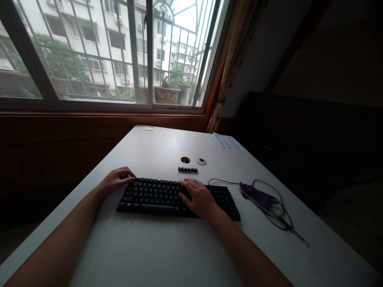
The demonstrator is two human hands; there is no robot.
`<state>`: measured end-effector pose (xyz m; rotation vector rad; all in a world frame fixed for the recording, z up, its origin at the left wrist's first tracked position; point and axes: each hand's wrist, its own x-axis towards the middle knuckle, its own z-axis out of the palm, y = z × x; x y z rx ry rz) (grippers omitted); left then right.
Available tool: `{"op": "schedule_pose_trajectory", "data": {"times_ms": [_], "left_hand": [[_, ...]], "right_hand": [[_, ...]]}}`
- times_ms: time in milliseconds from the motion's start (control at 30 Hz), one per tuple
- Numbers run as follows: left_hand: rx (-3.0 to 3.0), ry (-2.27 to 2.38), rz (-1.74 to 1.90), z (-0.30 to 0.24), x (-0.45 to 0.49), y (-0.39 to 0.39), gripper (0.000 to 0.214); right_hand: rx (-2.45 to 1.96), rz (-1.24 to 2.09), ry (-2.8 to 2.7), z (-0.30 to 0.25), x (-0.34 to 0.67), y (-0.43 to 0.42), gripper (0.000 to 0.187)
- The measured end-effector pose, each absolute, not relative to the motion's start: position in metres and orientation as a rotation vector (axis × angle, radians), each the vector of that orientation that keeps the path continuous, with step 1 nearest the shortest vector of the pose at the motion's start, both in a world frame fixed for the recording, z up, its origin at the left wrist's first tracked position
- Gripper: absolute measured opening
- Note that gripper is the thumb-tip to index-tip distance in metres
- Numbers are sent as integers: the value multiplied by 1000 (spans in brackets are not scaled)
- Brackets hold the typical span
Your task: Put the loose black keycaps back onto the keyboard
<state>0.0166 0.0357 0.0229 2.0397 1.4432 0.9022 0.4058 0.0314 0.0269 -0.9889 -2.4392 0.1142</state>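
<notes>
A black keyboard (157, 208) lies flat on the white table in front of me. My left hand (118, 177) is at its far left corner, with bent fingers and thumb drawn together on the edge there. Across the right-middle part of the keyboard rests my right hand (196, 195). Its fingertips touch the far row of keys, and the thumb is spread apart over the nearer keys. The palm hides some keys. Just behind the keyboard sits a short row of black keycaps (188, 170), apart from both hands.
On the white table (143, 251), a cable (279, 195) loops at the right around a purple cloth (257, 195) and a thin long tool (295, 233). Farther back are a cable hole (185, 160), its round cover (201, 161), printed paper (229, 143) and a yellow sticky note (149, 128).
</notes>
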Motion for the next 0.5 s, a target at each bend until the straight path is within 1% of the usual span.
{"op": "schedule_pose_trajectory", "data": {"times_ms": [167, 500], "left_hand": [[2039, 1435, 913, 22, 16, 36, 30], [2042, 1442, 896, 23, 16, 37, 29]], "right_hand": [[-973, 118, -2412, 25, 407, 32, 52], [-982, 102, -2433, 25, 407, 33, 46]]}}
